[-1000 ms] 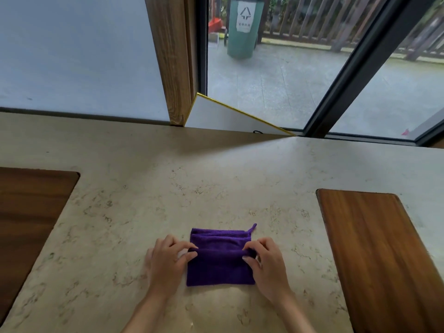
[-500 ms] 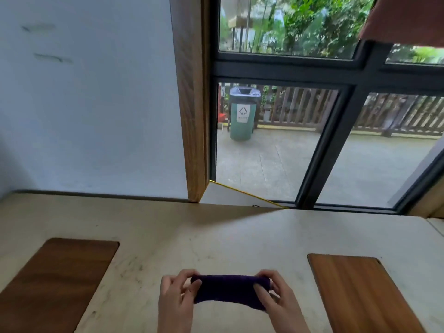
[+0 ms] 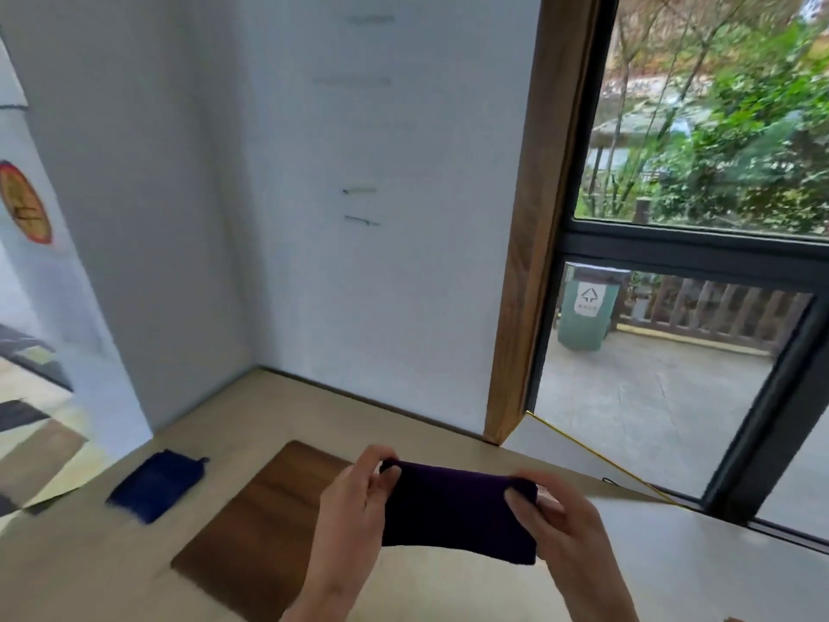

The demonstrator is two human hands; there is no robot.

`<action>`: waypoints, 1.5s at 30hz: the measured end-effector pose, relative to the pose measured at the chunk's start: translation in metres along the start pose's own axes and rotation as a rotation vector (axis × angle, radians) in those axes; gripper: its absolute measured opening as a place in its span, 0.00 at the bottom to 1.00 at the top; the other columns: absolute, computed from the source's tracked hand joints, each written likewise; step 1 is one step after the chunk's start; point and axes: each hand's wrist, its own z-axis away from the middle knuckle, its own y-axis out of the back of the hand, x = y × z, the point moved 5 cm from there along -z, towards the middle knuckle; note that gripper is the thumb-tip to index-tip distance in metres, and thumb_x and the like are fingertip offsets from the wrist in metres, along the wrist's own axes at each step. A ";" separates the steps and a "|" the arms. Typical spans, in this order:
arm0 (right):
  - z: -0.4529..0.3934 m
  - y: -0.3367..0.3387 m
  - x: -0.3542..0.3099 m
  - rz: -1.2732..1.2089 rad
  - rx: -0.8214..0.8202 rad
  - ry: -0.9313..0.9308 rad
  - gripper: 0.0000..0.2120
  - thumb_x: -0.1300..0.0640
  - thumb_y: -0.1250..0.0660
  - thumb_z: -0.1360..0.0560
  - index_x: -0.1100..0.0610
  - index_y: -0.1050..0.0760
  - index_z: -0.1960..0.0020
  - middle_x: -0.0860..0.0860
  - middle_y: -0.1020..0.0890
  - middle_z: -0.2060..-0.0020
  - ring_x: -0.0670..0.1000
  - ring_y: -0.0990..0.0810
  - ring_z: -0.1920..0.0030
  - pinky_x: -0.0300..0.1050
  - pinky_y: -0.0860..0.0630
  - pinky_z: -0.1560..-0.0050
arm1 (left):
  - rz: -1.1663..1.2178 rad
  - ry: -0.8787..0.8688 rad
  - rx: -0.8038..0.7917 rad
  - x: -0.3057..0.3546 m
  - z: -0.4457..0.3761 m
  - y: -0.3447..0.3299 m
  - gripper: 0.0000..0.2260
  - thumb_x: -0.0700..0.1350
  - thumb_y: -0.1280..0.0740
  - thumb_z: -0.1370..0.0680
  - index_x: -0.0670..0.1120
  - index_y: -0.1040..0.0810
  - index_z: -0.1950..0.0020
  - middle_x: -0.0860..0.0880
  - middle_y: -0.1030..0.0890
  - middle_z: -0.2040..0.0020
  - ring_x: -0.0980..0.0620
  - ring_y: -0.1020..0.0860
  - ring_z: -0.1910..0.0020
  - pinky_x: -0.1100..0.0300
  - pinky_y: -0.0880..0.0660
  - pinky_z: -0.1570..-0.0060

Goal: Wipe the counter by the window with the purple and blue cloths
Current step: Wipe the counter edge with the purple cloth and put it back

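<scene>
Counter (image 3: 700,572): pale stone, running from the near edge to the white wall (image 3: 359,217) and the window (image 3: 700,307) at far right; its near part is cut off by the bottom of the view, and the whole scene is smeared by motion, so surface detail is hard to make out. Wooden inlay (image 3: 251,531): dark brown panel set in the counter, left of centre; its near right corner is hidden behind the left forearm. Green bin (image 3: 587,312): outside, seen through the lower pane; what it holds cannot be seen. Purple cloth (image 3: 457,509): folded into a thick band, lifted clear of the counter at near centre and stretched level between the two hands; it looks almost black in the shade, and its folds cannot be counted. Left hand (image 3: 354,500): fingers and thumb pinched tight on the cloth's left end, with the wrist running out of view below. Right hand (image 3: 560,527): thumb over the front and fingers behind, clamped on the cloth's right end, covering that edge. Blue cloth (image 3: 154,487): folded flat on the counter at far left, well apart from both hands, a small loop at its far corner; badly blurred. Round orange object (image 3: 24,204): on the left wall, cut off by the frame edge and not identifiable.
</scene>
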 end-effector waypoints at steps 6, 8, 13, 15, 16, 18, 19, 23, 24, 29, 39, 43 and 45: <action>-0.006 -0.114 -0.009 -0.036 -0.105 -0.017 0.12 0.62 0.27 0.24 0.44 0.14 0.55 0.51 0.11 0.58 0.49 0.11 0.55 0.47 0.16 0.57 | -0.103 0.146 0.256 -0.062 0.010 0.097 0.06 0.55 0.40 0.18 0.66 0.26 0.52 0.64 0.19 0.59 0.62 0.20 0.59 0.61 0.24 0.60; -0.008 -0.157 -0.017 -0.042 -0.142 0.003 0.12 0.61 0.27 0.24 0.43 0.14 0.55 0.48 0.10 0.59 0.47 0.12 0.56 0.41 0.17 0.61 | -0.106 0.170 0.326 -0.084 0.011 0.135 0.08 0.54 0.37 0.19 0.68 0.25 0.55 0.64 0.19 0.61 0.61 0.19 0.60 0.62 0.25 0.62; -0.011 -0.273 -0.039 -0.041 -0.176 0.093 0.12 0.61 0.27 0.24 0.43 0.15 0.54 0.51 0.10 0.61 0.52 0.11 0.59 0.46 0.14 0.61 | -0.187 0.173 0.453 -0.141 -0.002 0.232 0.08 0.56 0.40 0.19 0.59 0.21 0.47 0.56 0.17 0.62 0.59 0.21 0.63 0.62 0.26 0.68; -0.013 -0.321 -0.042 -0.039 -0.168 0.120 0.12 0.60 0.27 0.24 0.42 0.15 0.53 0.51 0.10 0.60 0.52 0.11 0.58 0.51 0.14 0.58 | -0.174 0.163 0.454 -0.166 -0.012 0.268 0.08 0.54 0.39 0.19 0.58 0.21 0.46 0.54 0.17 0.60 0.57 0.20 0.62 0.62 0.26 0.68; -0.014 -0.345 -0.044 -0.045 -0.161 0.131 0.11 0.59 0.27 0.24 0.42 0.15 0.52 0.50 0.10 0.59 0.51 0.11 0.57 0.52 0.14 0.56 | -0.151 0.158 0.457 -0.179 -0.017 0.287 0.07 0.52 0.38 0.18 0.57 0.21 0.46 0.54 0.17 0.61 0.56 0.20 0.62 0.62 0.26 0.67; -0.017 -0.390 -0.047 -0.060 -0.141 0.158 0.11 0.57 0.26 0.24 0.40 0.15 0.51 0.47 0.10 0.58 0.49 0.11 0.56 0.52 0.14 0.55 | -0.130 0.145 0.471 -0.202 -0.028 0.324 0.05 0.50 0.36 0.19 0.57 0.21 0.49 0.54 0.19 0.64 0.56 0.21 0.65 0.63 0.27 0.67; -0.020 -0.411 -0.047 -0.068 -0.129 0.161 0.11 0.56 0.26 0.25 0.39 0.15 0.50 0.46 0.11 0.57 0.48 0.11 0.55 0.51 0.14 0.55 | -0.123 0.139 0.468 -0.213 -0.033 0.340 0.04 0.49 0.35 0.19 0.58 0.21 0.50 0.55 0.20 0.66 0.56 0.22 0.66 0.64 0.29 0.68; -0.031 -0.480 -0.045 -0.081 -0.095 0.147 0.11 0.55 0.25 0.26 0.40 0.15 0.49 0.46 0.11 0.56 0.48 0.12 0.54 0.44 0.14 0.58 | -0.066 0.154 0.409 -0.261 -0.057 0.391 0.06 0.48 0.34 0.20 0.55 0.17 0.50 0.53 0.20 0.68 0.56 0.22 0.66 0.72 0.33 0.68; -0.037 -0.495 -0.044 -0.080 -0.091 0.141 0.11 0.55 0.24 0.26 0.40 0.15 0.50 0.46 0.11 0.57 0.48 0.12 0.54 0.44 0.14 0.57 | -0.051 0.158 0.403 -0.272 -0.065 0.402 0.06 0.47 0.33 0.20 0.54 0.16 0.50 0.53 0.20 0.70 0.56 0.22 0.67 0.73 0.32 0.68; -0.077 -0.553 -0.031 -0.108 -0.076 0.088 0.11 0.57 0.24 0.27 0.42 0.14 0.50 0.50 0.10 0.57 0.50 0.12 0.54 0.51 0.14 0.52 | 0.129 0.192 0.312 -0.328 -0.120 0.432 0.10 0.47 0.29 0.24 0.64 0.17 0.58 0.58 0.15 0.68 0.61 0.18 0.62 0.74 0.28 0.66; -0.196 -0.626 0.047 -0.134 -0.009 -0.097 0.10 0.63 0.24 0.27 0.50 0.13 0.49 0.53 0.10 0.59 0.53 0.11 0.57 0.38 0.16 0.61 | 0.245 0.284 0.072 -0.442 -0.270 0.409 0.12 0.46 0.29 0.23 0.66 0.16 0.57 0.56 0.12 0.63 0.58 0.15 0.61 0.60 0.21 0.56; -0.238 -0.643 0.094 -0.158 0.065 -0.214 0.11 0.65 0.25 0.27 0.53 0.13 0.49 0.54 0.10 0.56 0.53 0.11 0.54 0.45 0.14 0.54 | 0.261 0.312 -0.068 -0.488 -0.331 0.380 0.10 0.45 0.28 0.24 0.62 0.15 0.54 0.56 0.12 0.60 0.58 0.14 0.58 0.63 0.22 0.56; -0.254 -0.647 0.117 -0.160 0.089 -0.274 0.11 0.66 0.25 0.27 0.53 0.13 0.49 0.54 0.10 0.54 0.53 0.11 0.53 0.45 0.14 0.53 | 0.264 0.347 -0.142 -0.514 -0.352 0.363 0.09 0.45 0.28 0.24 0.60 0.15 0.52 0.55 0.12 0.59 0.56 0.14 0.57 0.61 0.20 0.54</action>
